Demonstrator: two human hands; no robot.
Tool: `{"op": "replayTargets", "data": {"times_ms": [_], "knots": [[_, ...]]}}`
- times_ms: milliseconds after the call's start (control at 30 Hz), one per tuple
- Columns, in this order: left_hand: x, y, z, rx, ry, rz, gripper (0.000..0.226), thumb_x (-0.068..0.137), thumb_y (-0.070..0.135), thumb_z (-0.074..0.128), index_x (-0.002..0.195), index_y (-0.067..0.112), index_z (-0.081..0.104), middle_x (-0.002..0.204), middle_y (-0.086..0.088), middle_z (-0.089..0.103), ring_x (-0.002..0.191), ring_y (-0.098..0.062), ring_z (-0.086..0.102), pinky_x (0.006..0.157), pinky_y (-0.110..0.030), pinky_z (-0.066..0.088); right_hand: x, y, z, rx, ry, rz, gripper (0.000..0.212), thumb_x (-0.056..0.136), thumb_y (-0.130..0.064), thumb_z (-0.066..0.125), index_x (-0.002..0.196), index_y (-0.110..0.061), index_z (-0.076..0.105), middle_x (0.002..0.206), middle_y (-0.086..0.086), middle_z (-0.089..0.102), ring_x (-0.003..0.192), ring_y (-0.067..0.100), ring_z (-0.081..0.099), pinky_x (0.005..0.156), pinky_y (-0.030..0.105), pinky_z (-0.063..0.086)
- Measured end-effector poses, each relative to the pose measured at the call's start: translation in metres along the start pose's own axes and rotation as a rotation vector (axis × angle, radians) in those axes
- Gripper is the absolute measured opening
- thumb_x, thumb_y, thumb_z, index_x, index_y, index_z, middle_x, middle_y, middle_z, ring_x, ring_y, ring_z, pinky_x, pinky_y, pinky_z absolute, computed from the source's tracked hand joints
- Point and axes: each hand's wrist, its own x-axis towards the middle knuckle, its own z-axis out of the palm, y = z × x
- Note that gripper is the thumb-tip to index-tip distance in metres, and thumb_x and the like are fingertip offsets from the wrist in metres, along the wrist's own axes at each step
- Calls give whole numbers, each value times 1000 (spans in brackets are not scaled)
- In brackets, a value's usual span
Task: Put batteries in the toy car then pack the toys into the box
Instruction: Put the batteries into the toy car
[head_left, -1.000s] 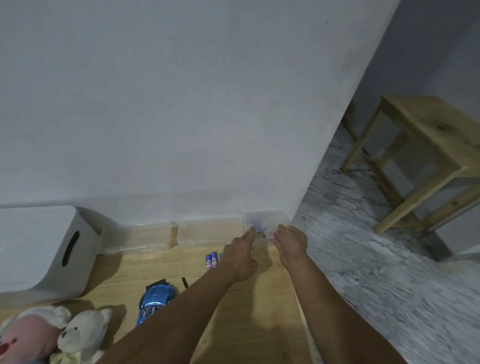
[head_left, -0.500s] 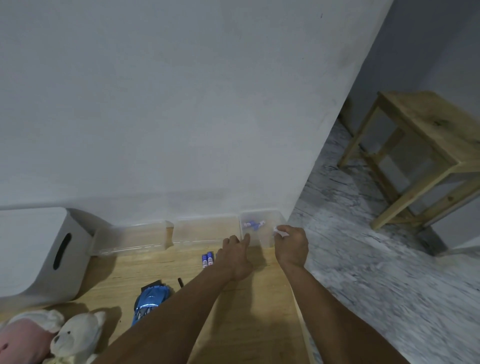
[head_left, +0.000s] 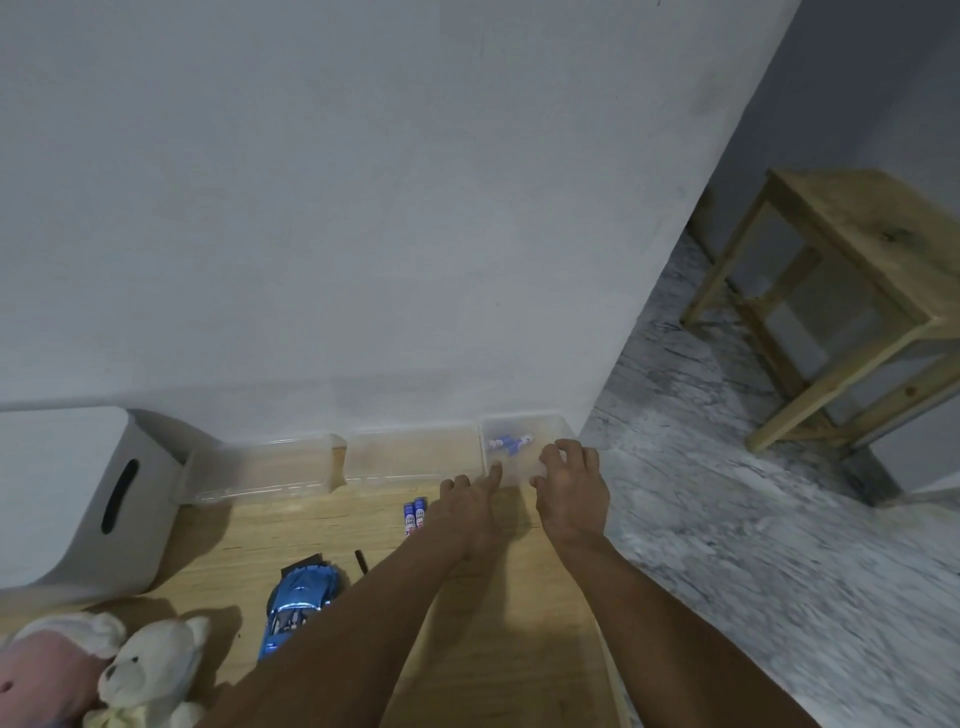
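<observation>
Head view: both hands reach to the small clear container (head_left: 524, 441) at the bench's (head_left: 498, 623) far right corner. The left hand (head_left: 465, 512) points a finger at its near wall, other fingers curled, holding nothing. The right hand (head_left: 569, 483) rests on its near rim; what it grips I cannot tell. Loose batteries (head_left: 509, 443) lie just beyond both hands, nearer the left fingertip, long axes crosswise. Two more batteries (head_left: 414, 517) lie left of the left hand; the toy car (head_left: 298, 603) is nearer the person.
</observation>
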Motion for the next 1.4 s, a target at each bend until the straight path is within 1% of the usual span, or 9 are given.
{"op": "replayTargets", "data": {"times_ms": [133,333,433,533,600,800,933,1067,1400], "knots": [[1,0,-1,-1,-10,-6,92,89,30,65,155,30,1,142,-17,39,133,-34,33,105,-44,42,0,-1,2,-38,0,-5,41,51,-19,93,84,-14,69,96,8,67,84,30,62,46,32,51],[-13,-8,-3,-117,46,68,89,88,23,64,155,31,7,133,-14,44,120,-30,47,96,-39,48,-5,-7,3,-28,23,37,42,52,-14,90,87,-14,68,103,7,65,92,31,60,69,39,49],[-32,-22,-2,-217,188,78,74,86,15,58,152,25,27,127,-9,49,115,-27,53,88,-34,48,-13,-20,6,-16,66,0,40,55,-10,83,92,-15,68,101,8,63,91,30,57,72,37,46],[-49,-43,2,-263,362,-8,46,85,12,56,131,17,58,113,-7,59,106,-25,58,84,-31,48,-25,-42,7,73,74,-100,36,55,-9,79,88,-16,65,91,8,61,86,31,58,71,39,48],[-61,-62,6,-271,434,-109,33,86,16,58,119,16,65,111,-5,61,105,-23,58,84,-29,47,-35,-60,6,177,47,-154,33,56,-7,79,85,-16,64,86,7,60,81,31,60,68,38,50],[-101,-119,20,-181,503,-424,41,90,25,56,130,16,52,132,-5,51,122,-22,44,97,-35,45,-58,-105,11,428,-224,-82,9,83,-11,62,91,-13,65,96,8,60,86,33,60,66,35,46],[-122,-133,30,-169,408,-560,59,85,49,60,130,16,42,130,-7,43,120,-25,43,93,-36,45,-65,-122,14,338,-414,-97,23,93,-20,52,111,-19,66,112,7,59,103,32,58,78,34,46],[-132,-132,39,-238,393,-650,72,78,54,67,129,15,36,126,-7,39,120,-27,43,89,-37,47,-69,-135,14,170,-585,-106,48,95,-16,52,141,-24,42,139,6,39,118,28,50,90,33,44],[-146,-146,39,-371,333,-621,68,78,36,74,129,12,37,125,-8,44,115,-26,52,90,-35,50,-76,-148,7,39,-437,-95,22,94,-19,52,113,-17,64,124,2,57,112,20,55,83,30,46]]}}
